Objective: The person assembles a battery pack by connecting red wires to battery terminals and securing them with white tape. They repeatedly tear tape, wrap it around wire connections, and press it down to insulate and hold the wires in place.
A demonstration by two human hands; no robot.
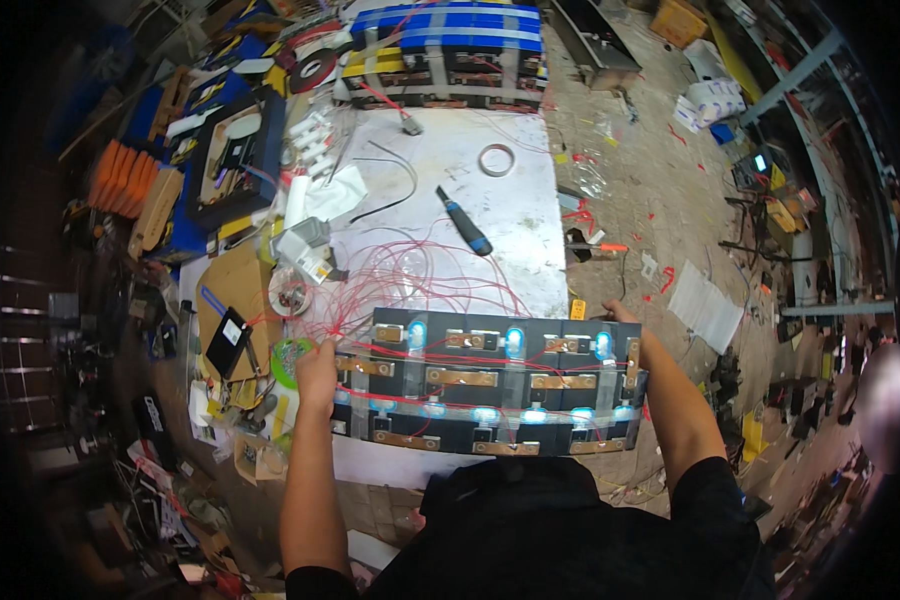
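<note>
A battery pack [480, 400] of black cells lies across the near end of the white work surface, close to my body. Copper connecting strips, blue-white discs and bands of clear tape cover its upward face. Thin red wires [420, 275] run over it and spread in loose loops beyond its far side. My left hand [318, 375] is closed on the pack's left end. At the far right corner my right hand [625, 318] grips the pack, its fingers partly hidden behind the edge.
Beyond the wires lie a dark utility knife [468, 228] and a tape roll [497, 160]. Another battery pack [445, 60] with blue and yellow tops stands at the far end. To the left are a green-rimmed dish [291, 362], a cardboard box [238, 290] and orange bins [125, 178].
</note>
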